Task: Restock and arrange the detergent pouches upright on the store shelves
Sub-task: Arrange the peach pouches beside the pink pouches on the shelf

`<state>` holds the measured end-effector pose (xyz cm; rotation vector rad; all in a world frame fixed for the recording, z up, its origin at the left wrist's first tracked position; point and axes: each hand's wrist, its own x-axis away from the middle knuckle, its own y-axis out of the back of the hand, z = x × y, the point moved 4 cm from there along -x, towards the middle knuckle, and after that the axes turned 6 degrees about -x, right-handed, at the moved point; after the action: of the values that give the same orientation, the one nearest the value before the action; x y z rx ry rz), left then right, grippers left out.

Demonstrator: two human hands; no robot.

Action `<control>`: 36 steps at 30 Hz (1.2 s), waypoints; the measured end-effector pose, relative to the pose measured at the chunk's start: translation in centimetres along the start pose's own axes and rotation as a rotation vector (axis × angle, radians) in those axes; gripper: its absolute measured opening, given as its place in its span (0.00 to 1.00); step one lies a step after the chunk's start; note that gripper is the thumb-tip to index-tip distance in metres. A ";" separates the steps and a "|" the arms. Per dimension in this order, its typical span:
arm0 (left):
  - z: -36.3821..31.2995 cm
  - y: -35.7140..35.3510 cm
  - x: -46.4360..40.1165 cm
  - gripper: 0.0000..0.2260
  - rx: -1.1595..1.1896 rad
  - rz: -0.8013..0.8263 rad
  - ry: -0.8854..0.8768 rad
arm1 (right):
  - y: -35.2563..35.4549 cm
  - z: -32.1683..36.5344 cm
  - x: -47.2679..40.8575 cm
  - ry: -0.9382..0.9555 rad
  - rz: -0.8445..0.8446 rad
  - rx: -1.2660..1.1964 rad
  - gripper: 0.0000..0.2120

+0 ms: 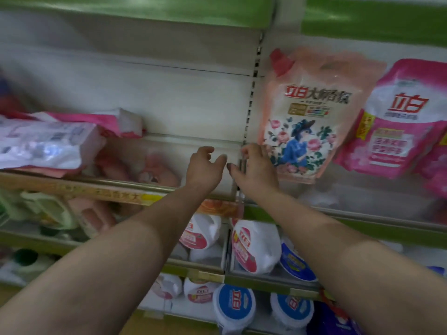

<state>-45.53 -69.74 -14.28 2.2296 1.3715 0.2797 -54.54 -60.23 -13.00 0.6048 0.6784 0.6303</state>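
Both hands reach up to the shelf (169, 151), meeting at the slotted upright post (251, 97) that divides its two bays. The left hand (205, 168) hovers just left of the post, fingers loosely curled and holding nothing. The right hand (254, 170) sits at the foot of the post with its fingers bent at the lower left corner of the peach floral pouch (307, 112); whether they actually pinch the pouch or the post is hard to tell.

That peach pouch stands upright just right of the post, leaning slightly. Further right of it stands a pink pouch (399, 117), also upright, touching its neighbour's edge. Well left of the post, pink and white pouches (48, 141) lie flat in a loose heap on the shelf. Below the post, white jugs (254, 245) with red or blue labels fill the lower shelves.
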 end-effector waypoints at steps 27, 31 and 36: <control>9.3 13.2 0.6 0.15 0.123 -0.481 0.339 | -11.5 10.7 -2.9 0.291 0.409 -0.030 0.26; 10.5 13.6 1.2 0.13 0.114 -0.539 0.378 | -12.7 11.2 -3.6 0.314 0.434 -0.040 0.29; 11.3 14.2 1.3 0.10 0.106 -0.558 0.394 | -13.8 12.0 -3.7 0.361 0.429 -0.028 0.31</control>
<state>-29.13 -77.32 -16.66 1.8253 2.1929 0.4659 -43.76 -75.41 -13.49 0.6218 0.8824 1.1653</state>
